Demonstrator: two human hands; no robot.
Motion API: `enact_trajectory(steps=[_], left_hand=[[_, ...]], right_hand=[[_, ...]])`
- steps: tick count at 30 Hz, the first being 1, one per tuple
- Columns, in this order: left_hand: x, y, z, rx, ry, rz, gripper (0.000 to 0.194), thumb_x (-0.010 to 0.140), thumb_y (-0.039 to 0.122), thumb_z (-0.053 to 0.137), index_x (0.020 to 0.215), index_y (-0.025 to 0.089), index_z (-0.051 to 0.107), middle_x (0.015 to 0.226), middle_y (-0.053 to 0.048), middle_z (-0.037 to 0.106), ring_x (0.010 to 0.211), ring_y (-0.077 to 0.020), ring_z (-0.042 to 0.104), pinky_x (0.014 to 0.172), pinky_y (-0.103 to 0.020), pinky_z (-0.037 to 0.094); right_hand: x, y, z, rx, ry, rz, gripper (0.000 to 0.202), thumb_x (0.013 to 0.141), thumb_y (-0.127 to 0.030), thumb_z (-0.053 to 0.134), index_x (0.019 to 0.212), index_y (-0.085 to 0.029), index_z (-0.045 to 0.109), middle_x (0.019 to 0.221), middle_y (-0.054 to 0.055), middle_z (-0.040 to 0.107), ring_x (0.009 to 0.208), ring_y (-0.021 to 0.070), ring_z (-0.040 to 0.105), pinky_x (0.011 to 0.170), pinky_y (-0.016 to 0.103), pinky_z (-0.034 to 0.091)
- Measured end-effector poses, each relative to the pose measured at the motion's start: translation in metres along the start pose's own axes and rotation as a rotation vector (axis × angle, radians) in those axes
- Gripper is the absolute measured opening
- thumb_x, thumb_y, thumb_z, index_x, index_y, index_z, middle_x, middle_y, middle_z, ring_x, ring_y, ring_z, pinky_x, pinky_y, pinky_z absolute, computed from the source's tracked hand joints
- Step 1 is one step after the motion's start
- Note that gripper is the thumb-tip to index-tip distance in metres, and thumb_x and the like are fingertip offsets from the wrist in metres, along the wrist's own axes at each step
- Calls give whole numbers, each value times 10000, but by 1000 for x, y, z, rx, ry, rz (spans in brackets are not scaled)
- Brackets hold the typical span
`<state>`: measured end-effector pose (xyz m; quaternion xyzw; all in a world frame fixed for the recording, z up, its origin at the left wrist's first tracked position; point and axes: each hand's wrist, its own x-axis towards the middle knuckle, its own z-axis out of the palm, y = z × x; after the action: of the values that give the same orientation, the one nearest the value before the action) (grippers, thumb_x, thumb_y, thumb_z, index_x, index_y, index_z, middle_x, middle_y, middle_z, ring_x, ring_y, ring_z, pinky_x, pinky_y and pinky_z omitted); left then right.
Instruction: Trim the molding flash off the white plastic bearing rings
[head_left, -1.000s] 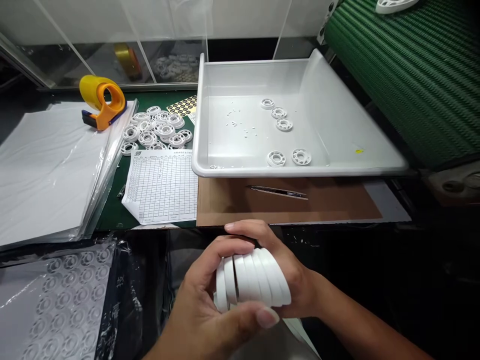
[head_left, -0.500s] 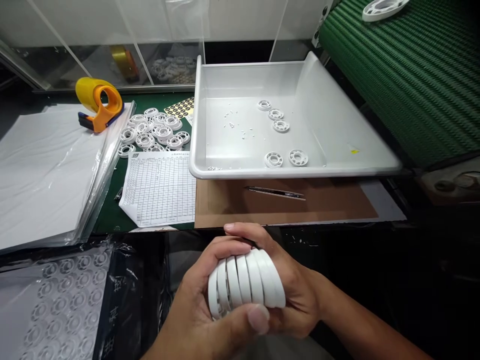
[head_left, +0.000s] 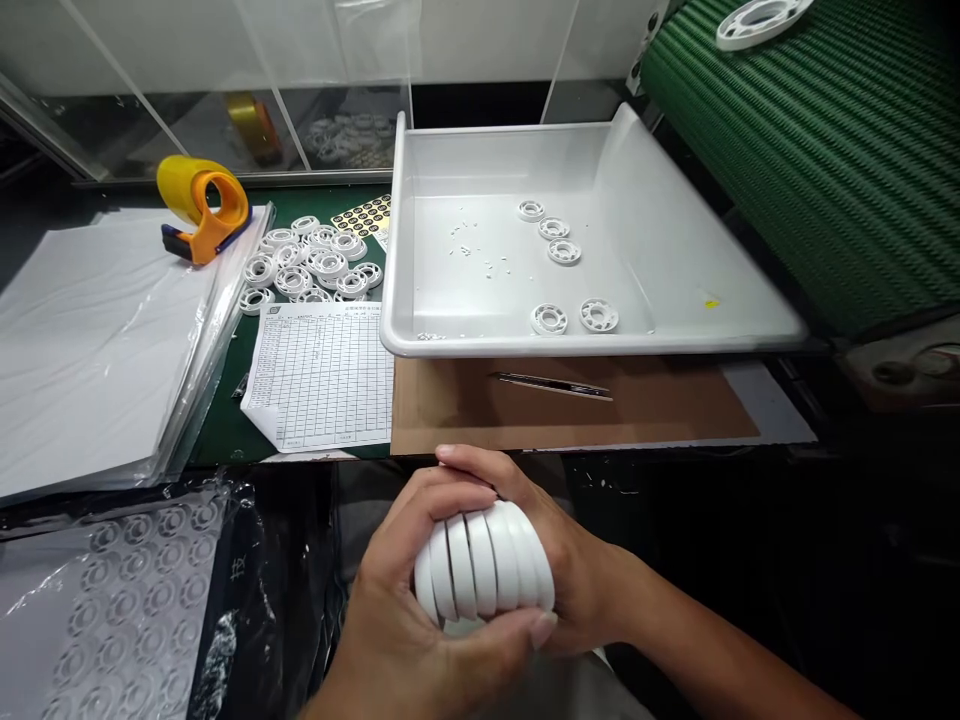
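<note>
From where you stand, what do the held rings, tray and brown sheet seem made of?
Held rings: probably plastic, smooth white, uniformly shaped.
Tray: likely plastic, glossy, with rounded rim and soft reflections.
Brown sheet: perhaps cardboard, matt and plain brown.

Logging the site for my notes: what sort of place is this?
Probably a factory workstation: a ridged green conveyor-like belt, a yellow-and-orange plastic tape dispenser, and a loose pile of round white plastic rings.

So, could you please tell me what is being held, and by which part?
A row of white rings: the left hand grips their outer edges; the right hand holds the right end.
</note>
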<state>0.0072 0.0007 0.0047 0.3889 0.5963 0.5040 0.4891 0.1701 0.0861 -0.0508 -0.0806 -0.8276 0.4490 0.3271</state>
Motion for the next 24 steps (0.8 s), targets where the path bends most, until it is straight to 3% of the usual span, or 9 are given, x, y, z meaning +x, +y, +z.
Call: enact_trajectory(steps=[5,6,9,11,13,16,20,22,24], left_hand=[[5,-6,-3,-26,-25,134,516,624,150,988,1059,346,791,1108,45,768,1031,-179,736,908,-242,591],[6,-7,-3,-47,-17,145,513,619,159,995,1054,346,797,1108,43,770,1036,-179,741,913,-238,594],[7,-12,-8,-78,-15,175,501,638,207,1003,1071,359,803,1115,39,765,1073,-177,743,951,-232,591],[6,-16,-14,-65,-8,200,473,699,250,979,1112,376,785,1150,41,747,1084,-167,737,976,-229,581],[6,-18,-19,-10,20,215,448,769,281,944,1160,383,750,1196,36,723,1100,-160,723,991,-224,572],[9,-17,-22,192,36,317,461,809,267,923,1194,362,687,1213,18,690,1135,-163,706,1014,-234,567],[16,-14,-19,601,-50,530,471,869,145,805,1254,297,580,1226,-62,654,1093,-213,738,933,-310,625],[17,-15,-20,740,-92,526,601,869,124,755,1391,282,502,1381,-142,604,1260,-296,701,994,-401,635],[12,-15,-22,762,-131,455,803,866,152,743,1562,302,372,1602,-189,469,1506,-366,532,1125,-486,583]], right_hand=[[5,-3,1,-17,49,-11,853,1042,-407,705,1707,-151,237,1650,221,348,1539,306,426,1289,431,378],[6,-4,0,-16,40,-16,803,1036,-401,712,1678,-139,308,1651,225,348,1548,313,413,1292,438,375],[4,-7,-8,5,5,-10,400,1000,-342,751,1337,-142,671,1654,202,356,1578,368,359,1282,474,390],[-1,-11,-15,20,34,38,228,992,-289,754,1181,-162,750,1650,166,379,1554,368,399,1248,454,428],[-7,-17,-20,30,135,110,244,1013,-296,759,1235,-198,765,1581,138,476,1446,314,527,1178,397,484],[-9,-27,-18,111,247,269,207,1091,-385,701,1216,-241,781,1281,83,674,1145,212,673,991,298,548],[-2,-31,3,449,304,579,372,1026,-545,769,1152,-196,777,1075,68,717,916,185,651,794,259,532],[0,-26,16,606,355,704,456,964,-581,828,1144,-167,761,1038,72,717,881,183,639,779,259,536],[-1,-19,25,711,362,767,510,952,-615,827,1136,-148,742,984,69,712,823,172,631,743,255,544]])
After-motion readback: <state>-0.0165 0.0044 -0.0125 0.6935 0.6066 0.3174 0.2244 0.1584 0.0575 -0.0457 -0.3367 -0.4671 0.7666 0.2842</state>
